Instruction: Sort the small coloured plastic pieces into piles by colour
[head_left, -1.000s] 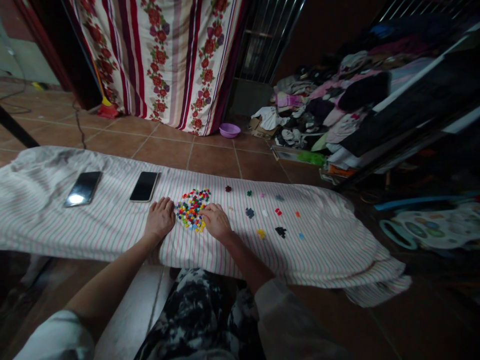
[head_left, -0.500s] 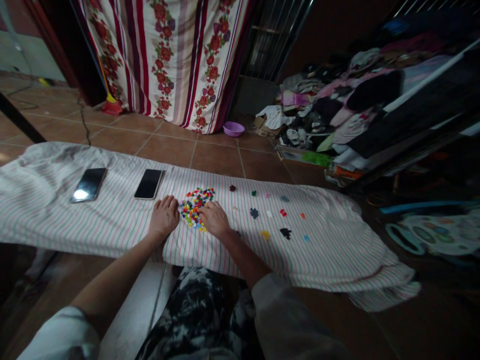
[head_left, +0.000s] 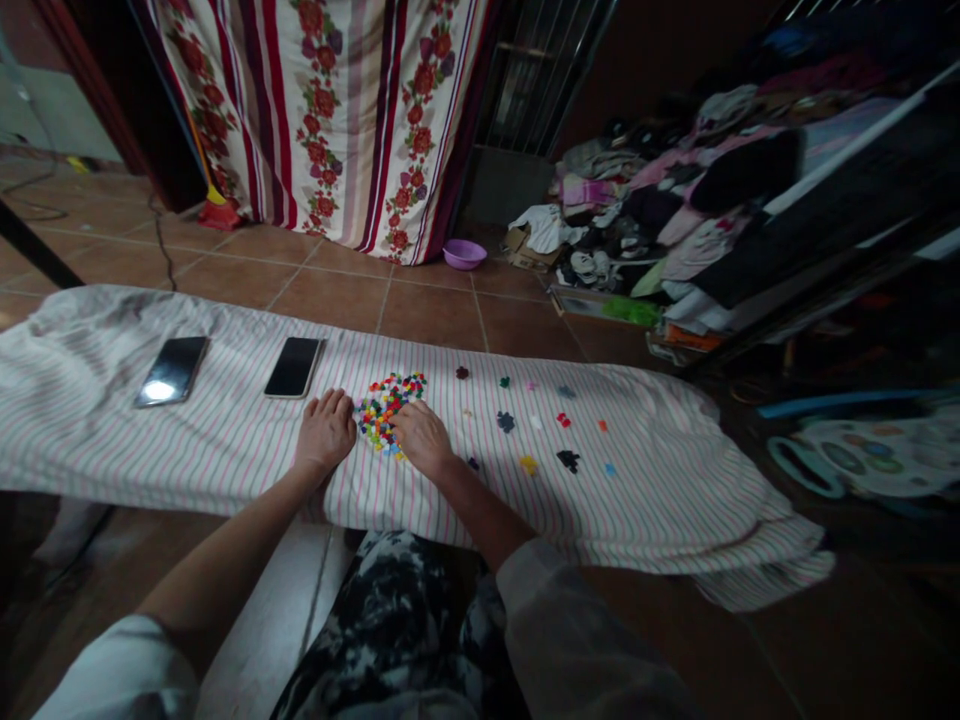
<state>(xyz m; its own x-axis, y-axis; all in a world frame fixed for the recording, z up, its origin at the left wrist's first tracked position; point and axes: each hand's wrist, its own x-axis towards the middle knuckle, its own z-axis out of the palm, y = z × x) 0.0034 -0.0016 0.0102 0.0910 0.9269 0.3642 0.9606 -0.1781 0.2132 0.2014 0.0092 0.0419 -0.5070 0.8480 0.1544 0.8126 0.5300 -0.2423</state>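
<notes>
A pile of small multicoloured pieces (head_left: 384, 392), too small to name exactly, lies on the striped cloth (head_left: 247, 450). My left hand (head_left: 326, 432) rests flat at the pile's left edge, fingers stretched out. From the right, my right hand (head_left: 422, 437) reaches into the pile with its fingers bent together; what its fingertips pinch, if anything, is hidden. Right of this hand are small groups sorted by colour, among them dark grey pieces (head_left: 505, 422), black pieces (head_left: 568, 461), yellow pieces (head_left: 529, 465), red pieces (head_left: 563, 420) and light blue pieces (head_left: 610, 469).
Two phones lie to the left on the cloth, a silver-edged phone (head_left: 172, 371) and a dark-screened phone (head_left: 293, 367). Beyond, a purple basin (head_left: 465, 254) stands on the tiled floor near a floral curtain (head_left: 360, 120). Heaped clothes (head_left: 637, 200) fill the back right.
The whole view has shifted slightly. My right hand has moved a little among the pieces, its fingers still in the pile. My left hand stays beside it.
</notes>
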